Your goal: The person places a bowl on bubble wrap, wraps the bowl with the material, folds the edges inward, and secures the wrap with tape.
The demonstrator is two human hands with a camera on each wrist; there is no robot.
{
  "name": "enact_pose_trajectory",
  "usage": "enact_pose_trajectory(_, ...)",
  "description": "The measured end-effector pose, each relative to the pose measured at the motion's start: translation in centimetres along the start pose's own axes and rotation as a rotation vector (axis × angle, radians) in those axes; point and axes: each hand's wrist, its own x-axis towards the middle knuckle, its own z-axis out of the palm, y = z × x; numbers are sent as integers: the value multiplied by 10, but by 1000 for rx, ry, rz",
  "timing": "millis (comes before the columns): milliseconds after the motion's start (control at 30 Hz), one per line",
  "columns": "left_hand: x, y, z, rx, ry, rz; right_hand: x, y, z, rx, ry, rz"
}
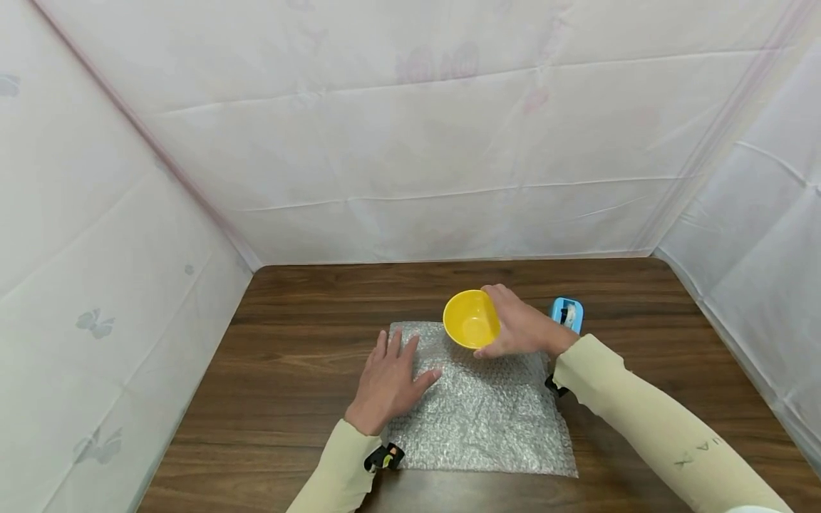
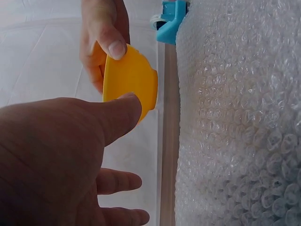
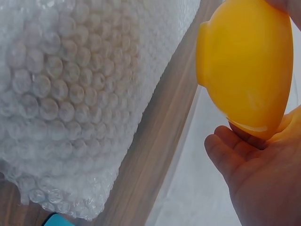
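A yellow bowl (image 1: 463, 320) is gripped at its right side by my right hand (image 1: 522, 324), thumb at the near edge and fingers at the far edge. In the right wrist view the bowl (image 3: 249, 61) is raised above the bubble wrap (image 3: 61, 94), its foot facing the sheet. My left hand (image 1: 388, 381), fingers spread and holding nothing, is over the left part of the bubble wrap (image 1: 481, 427). In the left wrist view the left thumb overlaps the bowl (image 2: 129, 77). The sheet lies flat on the table.
A small blue tape dispenser (image 1: 577, 308) stands just right of the sheet, behind the right wrist. The brown wooden table (image 1: 308, 342) is bordered by pale cloth walls (image 1: 410, 164) at the back and both sides.
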Motion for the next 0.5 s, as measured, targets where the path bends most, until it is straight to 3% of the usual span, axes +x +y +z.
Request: enact_pose_trajectory(500, -4, -1, 1, 17, -5, 9, -15, -5, 9, 8, -16, -33)
